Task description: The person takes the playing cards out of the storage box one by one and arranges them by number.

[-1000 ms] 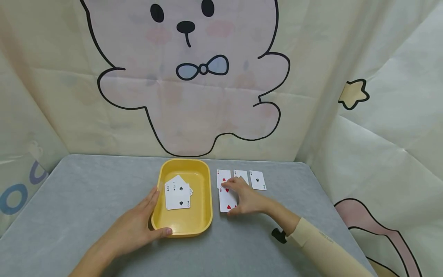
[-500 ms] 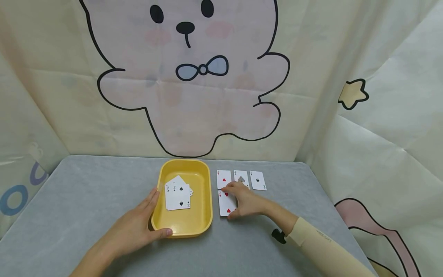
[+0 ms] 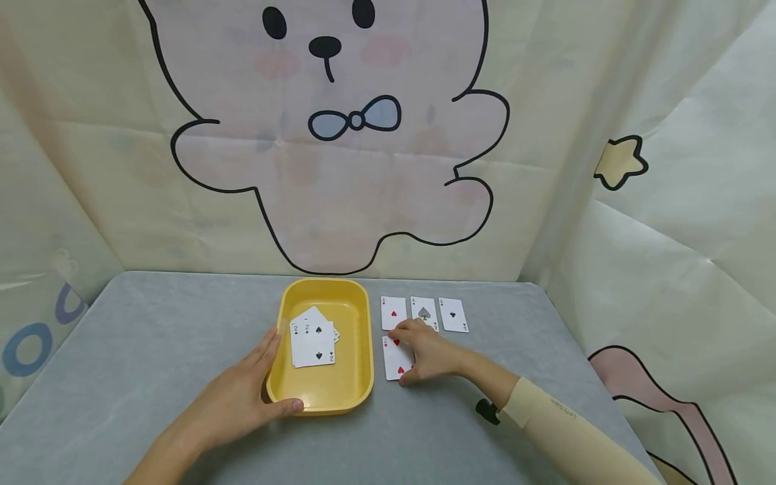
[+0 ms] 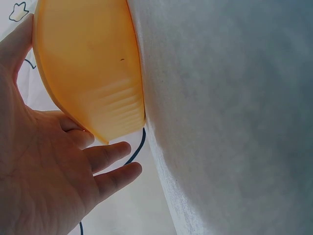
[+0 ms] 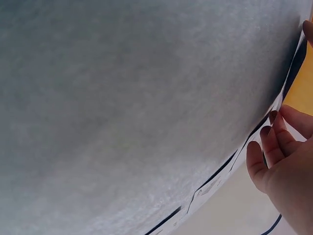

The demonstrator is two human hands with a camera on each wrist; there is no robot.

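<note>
In the head view my right hand (image 3: 432, 351) holds a two of hearts (image 3: 394, 364) by its far and near edges, between fingers and thumb. The card lies just below an ace of hearts (image 3: 393, 313), partly covered by the hand. My left hand (image 3: 239, 391) holds the yellow tray (image 3: 354, 391) at its left side, thumb over the near corner. Inside the tray rests a small pile of playing cards (image 3: 312, 347), a two of spades on top. In the left wrist view, two fingers (image 4: 115, 171) extend past the tray's wall.
Right of the ace of hearts lie an ace of spades (image 3: 424, 311) and an ace of clubs (image 3: 453, 314), in one row. The grey cloth-covered table (image 3: 521, 337) ends at a printed curtain (image 3: 388, 202) behind.
The right hand has shifted the two of hearts slightly toward me. It overlapped the ace of hearts before; now a small gap separates them. The left hand and tray stay put.
</note>
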